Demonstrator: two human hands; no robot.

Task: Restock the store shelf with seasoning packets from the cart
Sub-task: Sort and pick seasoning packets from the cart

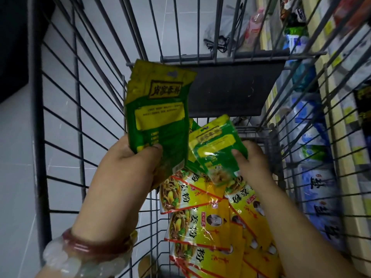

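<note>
I look down into a grey wire cart (60, 109). My left hand (130, 169) grips the lower end of a stack of green and yellow seasoning packets (158, 109), held upright above the cart. My right hand (251, 163) pinches another green and yellow packet (216, 149) by its right edge, low inside the cart. Under both hands lie several yellow packets with red stripes and food pictures (210, 215) on the cart's bottom. The store shelf (341, 137) runs along the right side, outside the cart.
A dark plastic flap (230, 87) closes the cart's far end. A white plastic bag (222, 31) and a pink bottle (255, 27) lie on the grey floor beyond. The shelf on the right holds blue and white bags (319, 197). Bracelets sit on my left wrist (84, 253).
</note>
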